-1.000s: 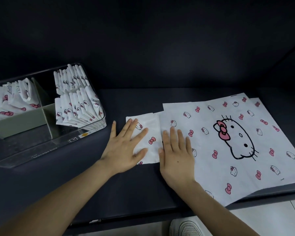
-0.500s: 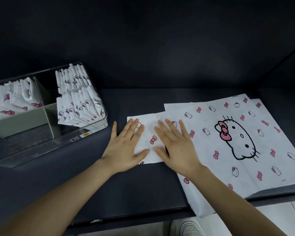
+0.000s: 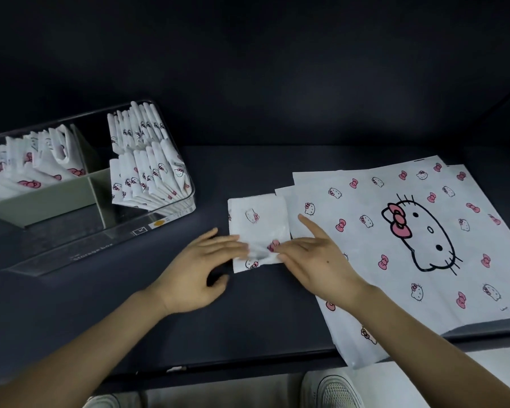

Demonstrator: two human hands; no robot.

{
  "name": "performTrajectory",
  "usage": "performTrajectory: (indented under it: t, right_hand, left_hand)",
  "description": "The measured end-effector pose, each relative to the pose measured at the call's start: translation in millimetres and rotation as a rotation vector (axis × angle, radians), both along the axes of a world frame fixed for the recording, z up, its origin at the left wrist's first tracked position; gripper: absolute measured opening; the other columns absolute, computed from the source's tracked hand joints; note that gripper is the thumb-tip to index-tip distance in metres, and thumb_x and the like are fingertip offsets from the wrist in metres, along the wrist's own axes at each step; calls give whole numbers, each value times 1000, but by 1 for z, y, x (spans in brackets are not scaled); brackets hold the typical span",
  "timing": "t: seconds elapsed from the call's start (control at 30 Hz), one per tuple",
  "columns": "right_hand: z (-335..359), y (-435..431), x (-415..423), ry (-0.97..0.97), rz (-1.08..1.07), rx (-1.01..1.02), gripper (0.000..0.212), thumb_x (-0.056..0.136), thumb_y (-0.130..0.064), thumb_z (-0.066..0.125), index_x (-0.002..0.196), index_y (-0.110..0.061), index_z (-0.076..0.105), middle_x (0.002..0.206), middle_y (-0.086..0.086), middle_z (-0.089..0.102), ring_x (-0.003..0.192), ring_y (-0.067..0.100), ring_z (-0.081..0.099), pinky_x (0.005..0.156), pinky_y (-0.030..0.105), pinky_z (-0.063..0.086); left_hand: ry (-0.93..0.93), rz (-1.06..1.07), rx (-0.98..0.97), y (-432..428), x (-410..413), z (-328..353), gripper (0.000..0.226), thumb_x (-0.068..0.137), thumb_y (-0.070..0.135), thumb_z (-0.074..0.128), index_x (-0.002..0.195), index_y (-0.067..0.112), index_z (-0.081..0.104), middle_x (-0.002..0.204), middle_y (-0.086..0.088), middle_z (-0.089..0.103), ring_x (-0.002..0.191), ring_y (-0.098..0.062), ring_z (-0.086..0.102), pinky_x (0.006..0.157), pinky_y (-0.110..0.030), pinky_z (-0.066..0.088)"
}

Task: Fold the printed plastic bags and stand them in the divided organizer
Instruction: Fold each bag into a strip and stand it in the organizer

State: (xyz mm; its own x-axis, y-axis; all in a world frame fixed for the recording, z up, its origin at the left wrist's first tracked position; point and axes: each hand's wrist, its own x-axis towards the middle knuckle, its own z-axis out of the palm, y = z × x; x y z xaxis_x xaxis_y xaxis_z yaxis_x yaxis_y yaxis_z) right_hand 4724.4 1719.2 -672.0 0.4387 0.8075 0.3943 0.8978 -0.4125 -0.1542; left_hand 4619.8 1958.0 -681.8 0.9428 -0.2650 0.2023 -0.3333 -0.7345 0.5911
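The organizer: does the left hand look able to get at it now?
Probably yes. Only bare table lies between the left hand and the organizer, whose top is open.

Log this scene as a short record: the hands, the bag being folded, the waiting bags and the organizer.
folded bag: small, lying between the hands' fingertips
left hand: fingers stretched onto its near left edge, blurred
right hand: fingers stretched onto its near right edge
flat bags: unfolded stack, right of the folded bag
organizer: far left, folded bags standing in its compartments
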Motion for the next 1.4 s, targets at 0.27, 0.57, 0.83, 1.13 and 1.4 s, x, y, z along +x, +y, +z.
performTrajectory:
  t: [0.27,0.57,0.83,1.13,1.4]
  right_hand:
    - [38,4,-14,1019,-276,41,15,88,-37,65,97,-30,56,84,-7,64,79,5,56,73,17,44]
    - [19,40,8,848,-748,23,41,94,-38,53,65,-9,48,56,-4,40,58,15,39,51,28,28]
    - [20,50,11,756,-887,-93,48,97,-41,45,57,-20,30,56,-5,34,52,10,34,47,27,21]
    - [15,64,10,612,-960,-123,46,91,-59,45,79,-15,47,74,-4,51,73,20,53,61,27,33]
    - [18,65,3,387,-966,-309,35,99,-53,32,96,-18,33,77,1,45,66,21,47,60,29,32]
  left_hand:
    - [159,563,-258,-33,-3,2,44,85,59,46,78,22,68,75,17,66,76,-8,53,68,-8,33]
    - [165,822,-195,-49,29,16,24,95,30,56,79,11,55,64,15,64,58,-13,58,58,-30,42]
    - [-210,542,263,-46,39,6,40,92,28,42,117,5,62,108,-14,63,94,-30,58,83,-40,45]
    - [6,345,462,-49,36,-16,62,104,36,5,140,4,44,146,-7,45,138,-23,36,111,-46,16]
    - [3,363,470,-50,37,-15,53,101,31,21,140,5,45,147,-6,44,138,-22,37,109,-49,15]
